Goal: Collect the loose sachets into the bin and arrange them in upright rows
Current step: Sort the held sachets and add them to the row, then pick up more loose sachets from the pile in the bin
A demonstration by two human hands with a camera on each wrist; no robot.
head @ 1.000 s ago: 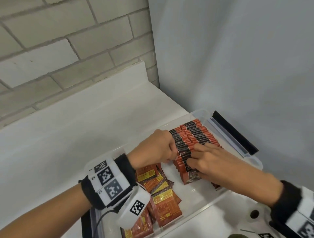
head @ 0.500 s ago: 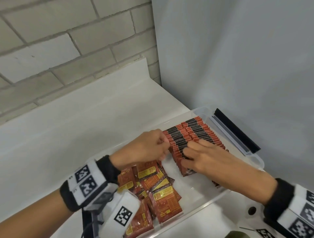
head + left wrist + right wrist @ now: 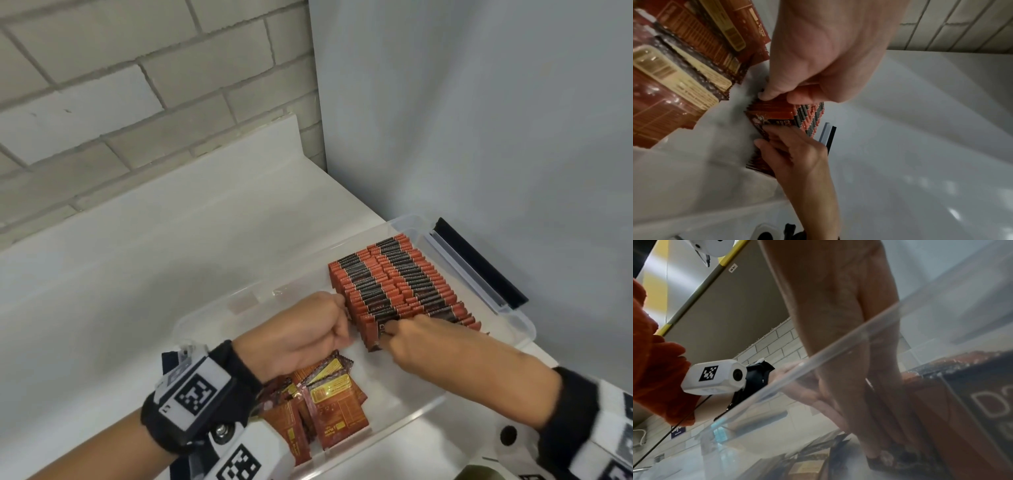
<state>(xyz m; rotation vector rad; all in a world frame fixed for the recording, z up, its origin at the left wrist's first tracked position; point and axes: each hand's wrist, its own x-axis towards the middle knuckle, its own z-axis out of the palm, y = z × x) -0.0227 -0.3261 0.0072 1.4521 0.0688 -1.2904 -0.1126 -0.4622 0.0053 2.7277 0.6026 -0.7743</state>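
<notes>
Fingers of our left hand (image 3: 301, 337) curl, pinching the near end of the upright rows (image 3: 394, 284) in the bin (image 3: 520, 322); right hand (image 3: 421, 339) presses flat against their front. Loose sachets (image 3: 329, 401) still lie flat. Risk: releasing pressure topples the rows.

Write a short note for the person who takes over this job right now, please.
Left hand: fingers curled against the near end of the standing rows, pinching the packets there.
Right hand: fingers laid flat on the front packet, bracing it.
Done: two upright rows stand at the far end of the clear bin.
Left: the loose sachets lying flat in the bin's near end must be stood up in rows.
</notes>
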